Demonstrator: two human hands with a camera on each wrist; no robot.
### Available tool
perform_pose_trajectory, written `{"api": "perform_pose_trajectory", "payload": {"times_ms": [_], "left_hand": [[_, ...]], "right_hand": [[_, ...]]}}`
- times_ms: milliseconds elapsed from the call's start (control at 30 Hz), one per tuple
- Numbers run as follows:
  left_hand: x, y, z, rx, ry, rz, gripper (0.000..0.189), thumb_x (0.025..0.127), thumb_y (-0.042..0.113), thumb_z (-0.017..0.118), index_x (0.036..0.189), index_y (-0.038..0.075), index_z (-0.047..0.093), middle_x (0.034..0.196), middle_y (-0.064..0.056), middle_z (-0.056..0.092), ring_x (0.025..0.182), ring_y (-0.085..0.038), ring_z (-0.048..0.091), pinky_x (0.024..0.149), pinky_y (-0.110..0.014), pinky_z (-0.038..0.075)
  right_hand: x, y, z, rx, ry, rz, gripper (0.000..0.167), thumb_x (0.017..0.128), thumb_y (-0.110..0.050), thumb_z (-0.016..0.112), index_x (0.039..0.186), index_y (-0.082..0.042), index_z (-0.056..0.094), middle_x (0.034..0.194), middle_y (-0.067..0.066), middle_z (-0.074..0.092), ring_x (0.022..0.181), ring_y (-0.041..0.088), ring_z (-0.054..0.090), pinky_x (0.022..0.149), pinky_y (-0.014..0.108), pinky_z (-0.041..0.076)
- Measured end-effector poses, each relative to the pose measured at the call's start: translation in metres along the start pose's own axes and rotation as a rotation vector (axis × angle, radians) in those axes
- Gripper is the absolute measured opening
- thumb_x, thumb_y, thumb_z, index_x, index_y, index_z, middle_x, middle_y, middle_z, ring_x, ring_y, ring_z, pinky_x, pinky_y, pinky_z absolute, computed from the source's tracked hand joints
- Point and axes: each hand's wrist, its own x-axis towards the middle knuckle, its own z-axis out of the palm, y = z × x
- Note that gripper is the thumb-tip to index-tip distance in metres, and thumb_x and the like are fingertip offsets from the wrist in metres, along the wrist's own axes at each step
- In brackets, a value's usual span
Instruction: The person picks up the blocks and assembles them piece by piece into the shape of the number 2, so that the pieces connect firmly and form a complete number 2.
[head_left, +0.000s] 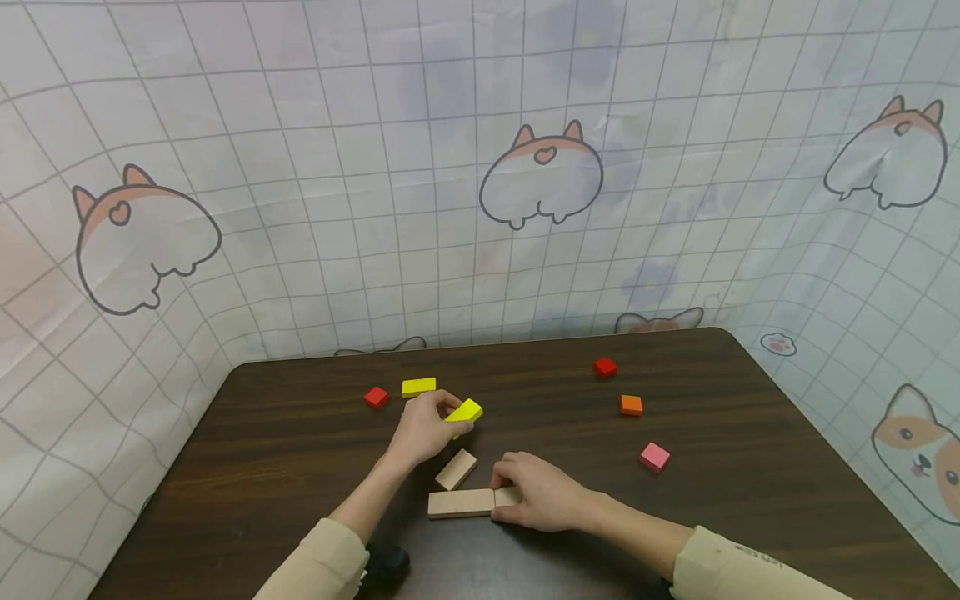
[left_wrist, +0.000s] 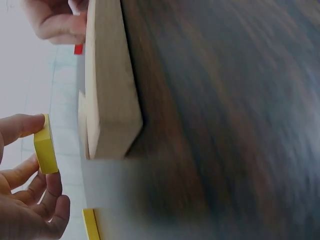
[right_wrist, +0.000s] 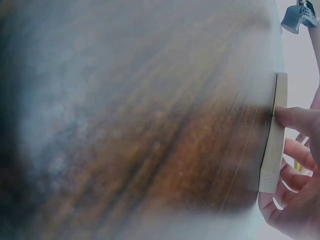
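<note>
Above the table, my left hand (head_left: pixel 422 429) pinches a yellow block (head_left: pixel 468 410) between thumb and fingers; the left wrist view shows the same yellow block (left_wrist: pixel 46 147) gripped at its ends. My right hand (head_left: pixel 549 493) holds a plain wooden block (head_left: pixel 507 497) flat on the table, thumb on the near side and fingers on the far side. That block meets a second wooden block (head_left: pixel 461 503) end to end, making a straight row. Just behind the row, a third wooden block (head_left: pixel 456 469) lies at a slant. My right palm hides the row's right end.
Behind my left hand lie another yellow block (head_left: pixel 418 387) and a red block (head_left: pixel 377 397). To the right are a second red block (head_left: pixel 605 367), an orange block (head_left: pixel 631 405) and a pink block (head_left: pixel 655 457). A patterned curtain (head_left: pixel 420 208) hangs behind the dark table (head_left: pixel 750 450).
</note>
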Motion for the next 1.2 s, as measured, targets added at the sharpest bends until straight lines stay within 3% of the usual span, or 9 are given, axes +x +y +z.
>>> {"api": "perform_pose_trajectory", "payload": {"times_ms": [400, 967, 1200], "left_hand": [[0.001, 0.009, 0.019, 0.0, -0.039, 0.004, 0.032, 0.083, 0.017, 0.086, 0.107, 0.0, 0.073, 0.094, -0.006, 0.068, 0.08, -0.018, 0.061, 0.068, -0.03, 0.052], [-0.002, 0.011, 0.028, -0.012, -0.086, -0.016, 0.03, 0.083, 0.014, 0.086, 0.105, -0.001, 0.072, 0.091, -0.007, 0.067, 0.076, -0.017, 0.06, 0.069, -0.032, 0.053], [-0.002, 0.007, 0.031, 0.031, -0.121, -0.019, 0.029, 0.083, 0.017, 0.087, 0.102, 0.001, 0.072, 0.089, -0.004, 0.065, 0.077, -0.016, 0.059, 0.07, -0.032, 0.053]], "right_hand": [[0.0, -0.001, -0.001, -0.004, 0.009, -0.006, 0.02, 0.089, -0.028, 0.082, 0.098, -0.017, 0.067, 0.097, -0.01, 0.057, 0.085, 0.006, 0.049, 0.073, 0.025, 0.044], [-0.001, 0.0, -0.001, 0.014, -0.006, 0.009, 0.021, 0.09, -0.029, 0.082, 0.098, -0.018, 0.067, 0.097, -0.011, 0.056, 0.084, 0.005, 0.049, 0.072, 0.024, 0.044], [-0.001, 0.0, -0.001, 0.012, -0.001, 0.002, 0.02, 0.089, -0.028, 0.082, 0.098, -0.018, 0.067, 0.096, -0.011, 0.056, 0.084, 0.005, 0.049, 0.072, 0.025, 0.044]]}}
